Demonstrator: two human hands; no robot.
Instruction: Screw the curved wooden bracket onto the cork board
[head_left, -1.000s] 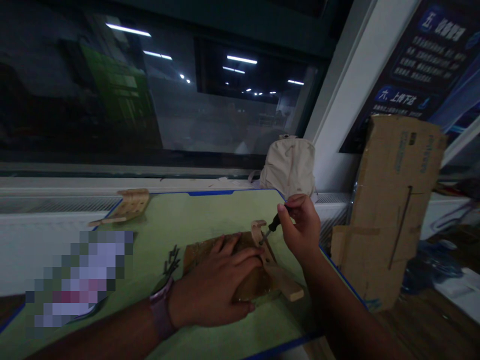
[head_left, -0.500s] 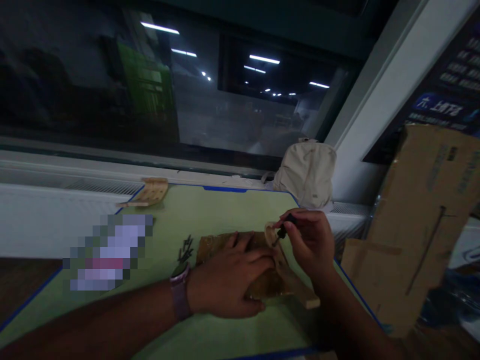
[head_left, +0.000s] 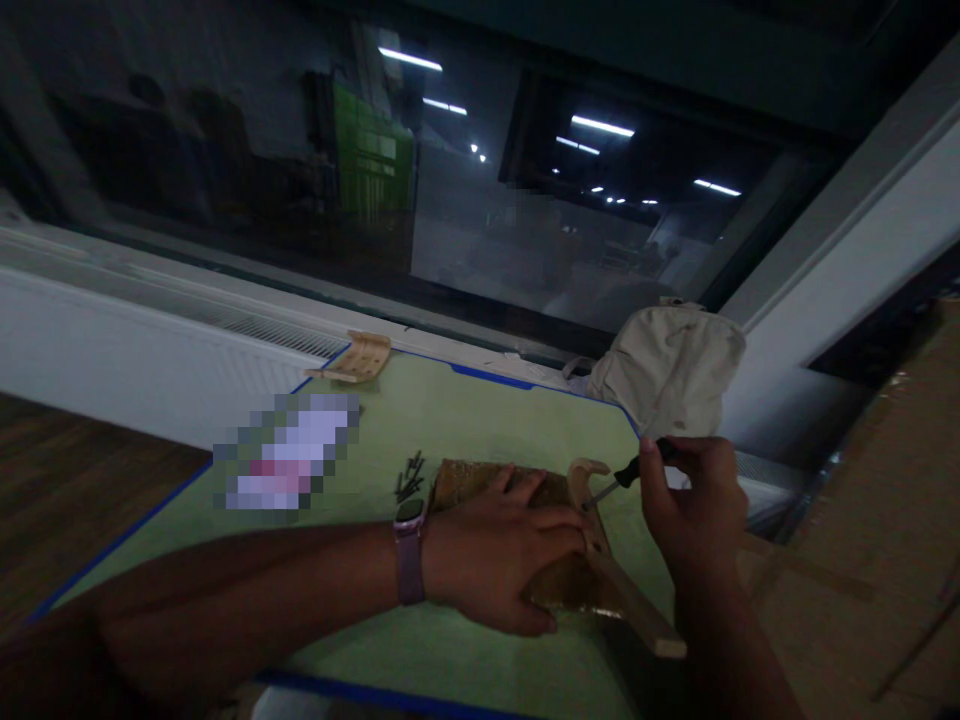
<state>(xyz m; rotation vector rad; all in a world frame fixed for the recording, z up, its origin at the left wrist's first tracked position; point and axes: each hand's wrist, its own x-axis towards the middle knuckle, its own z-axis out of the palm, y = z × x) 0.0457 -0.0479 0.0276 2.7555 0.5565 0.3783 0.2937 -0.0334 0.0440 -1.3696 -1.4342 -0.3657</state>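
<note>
My left hand point(head_left: 495, 550) lies flat with fingers spread on a shiny brown slab point(head_left: 465, 484), its fingertips reaching a curved wooden piece point(head_left: 630, 590) at the slab's right side. That piece has a hooked far end and a straight near end. My right hand point(head_left: 697, 500) is closed round the black handle of a screwdriver point(head_left: 626, 473). The shaft slants down to the left, and its tip meets the wooden piece near the hook. Whether a screw sits under the tip is too small to tell. Several dark screws point(head_left: 409, 478) lie in a small heap left of the slab.
A pale green table point(head_left: 375, 640) with blue edging carries everything. At its far left corner sits a curved wooden part point(head_left: 361, 357), with a pixelated flat item point(head_left: 292, 455) nearer. A beige backpack point(head_left: 667, 365) leans behind the far right corner; cardboard point(head_left: 862, 560) stands at right.
The view has swung left, so things appear further right. My right hand has drawn back up the screwdriver, whose shaft is now more visible. My left hand stays on the slab.
</note>
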